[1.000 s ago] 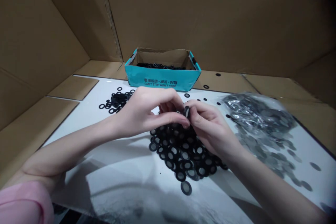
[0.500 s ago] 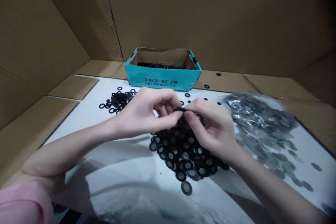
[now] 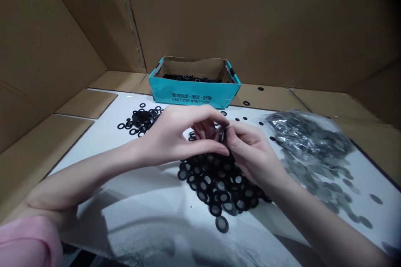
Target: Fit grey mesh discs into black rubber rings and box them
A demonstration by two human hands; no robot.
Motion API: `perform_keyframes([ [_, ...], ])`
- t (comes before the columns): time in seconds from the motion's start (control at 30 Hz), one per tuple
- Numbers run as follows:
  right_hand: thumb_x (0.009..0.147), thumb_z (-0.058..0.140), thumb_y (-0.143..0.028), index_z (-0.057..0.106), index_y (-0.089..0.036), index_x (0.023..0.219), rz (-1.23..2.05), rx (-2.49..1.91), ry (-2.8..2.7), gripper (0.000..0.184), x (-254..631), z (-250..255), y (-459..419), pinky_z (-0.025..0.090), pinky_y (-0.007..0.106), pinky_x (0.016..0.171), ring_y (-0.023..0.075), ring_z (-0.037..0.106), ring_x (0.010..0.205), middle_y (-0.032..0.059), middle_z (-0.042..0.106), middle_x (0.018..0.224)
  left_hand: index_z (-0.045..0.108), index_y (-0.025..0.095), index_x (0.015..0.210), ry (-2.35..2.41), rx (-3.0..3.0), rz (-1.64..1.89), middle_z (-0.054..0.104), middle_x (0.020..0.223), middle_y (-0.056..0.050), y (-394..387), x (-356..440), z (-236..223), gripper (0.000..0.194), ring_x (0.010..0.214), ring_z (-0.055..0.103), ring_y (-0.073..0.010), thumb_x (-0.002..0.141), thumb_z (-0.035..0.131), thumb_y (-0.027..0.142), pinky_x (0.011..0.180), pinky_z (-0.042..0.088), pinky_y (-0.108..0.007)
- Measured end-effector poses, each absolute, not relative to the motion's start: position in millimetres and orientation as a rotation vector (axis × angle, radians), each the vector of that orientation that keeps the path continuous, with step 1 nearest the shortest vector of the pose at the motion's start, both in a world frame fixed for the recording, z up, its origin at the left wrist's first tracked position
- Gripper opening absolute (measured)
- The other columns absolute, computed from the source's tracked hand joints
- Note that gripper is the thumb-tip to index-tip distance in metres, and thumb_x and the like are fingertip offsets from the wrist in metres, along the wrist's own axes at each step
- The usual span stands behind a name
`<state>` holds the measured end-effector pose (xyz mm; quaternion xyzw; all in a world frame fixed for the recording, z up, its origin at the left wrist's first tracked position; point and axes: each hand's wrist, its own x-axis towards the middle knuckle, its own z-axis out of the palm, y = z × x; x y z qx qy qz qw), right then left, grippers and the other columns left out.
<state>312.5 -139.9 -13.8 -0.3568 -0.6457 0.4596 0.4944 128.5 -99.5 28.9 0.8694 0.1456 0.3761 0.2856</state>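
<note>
My right hand point(image 3: 253, 146) pinches a small black rubber ring point(image 3: 222, 134) between thumb and index finger, tilted nearly on edge. My left hand point(image 3: 188, 133) is around it from the left, thumb and index finger apart, the other fingers curled behind the ring. Whether those left fingertips touch the ring cannot be made out. Below both hands lies a heap of black rings with grey mesh discs in them point(image 3: 221, 185). One such ring point(image 3: 222, 224) lies flat at the heap's near edge.
A turquoise box point(image 3: 194, 91) of black rings stands behind my hands. Loose black rings point(image 3: 140, 120) lie at the left. On the right, a clear plastic bag point(image 3: 310, 133) of grey discs rests beside scattered loose discs point(image 3: 332, 192). Cardboard walls point(image 3: 250, 25) enclose the white table.
The ring has turned from flat to nearly upright between my fingers. My left thumb and index finger have spread apart, and the left hand has shifted slightly right.
</note>
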Motion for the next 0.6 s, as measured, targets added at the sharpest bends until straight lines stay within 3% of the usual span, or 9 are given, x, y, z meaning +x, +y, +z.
perform_keyframes([
  [0.13, 0.088, 0.054, -0.049, 0.051, -0.02, 0.062, 1.24, -0.836, -1.507, 0.039, 309.1, -12.6, -140.7, 0.042, 0.028, 0.062, 0.0136, 0.046, 0.061, 0.0, 0.049, 0.063, 0.064, 0.01, 0.092, 0.408, 2.437, 1.053, 0.071, 0.077, -0.002, -102.6, 127.5, 28.4, 0.02, 0.064, 0.065, -0.0075, 0.079, 0.073, 0.022, 0.063, 0.052, -0.015],
  [0.37, 0.091, 0.051, -0.044, 0.051, -0.02, 0.064, 1.21, -0.835, -1.53, 0.036, 307.9, -13.4, -141.8, 0.041, 0.027, 0.063, 0.0132, 0.046, 0.064, -0.0006, 0.048, 0.063, 0.064, 0.011, 0.091, 0.378, 2.472, 1.068, 0.072, 0.076, -0.001, -101.6, 125.8, 29.1, 0.013, 0.065, 0.065, -0.0067, 0.083, 0.069, 0.019, 0.063, 0.051, -0.013],
  [0.6, 0.092, 0.05, -0.044, 0.052, -0.02, 0.068, 1.006, -0.905, -1.636, 0.033, 310.7, -18.1, -140.5, 0.041, 0.025, 0.061, 0.0128, 0.048, 0.066, -0.0009, 0.049, 0.067, 0.065, 0.013, 0.092, 0.452, 2.432, 1.027, 0.071, 0.076, 0.0, -98.1, 125.0, 29.0, 0.022, 0.063, 0.065, -0.0077, 0.077, 0.076, 0.026, 0.063, 0.052, -0.016],
])
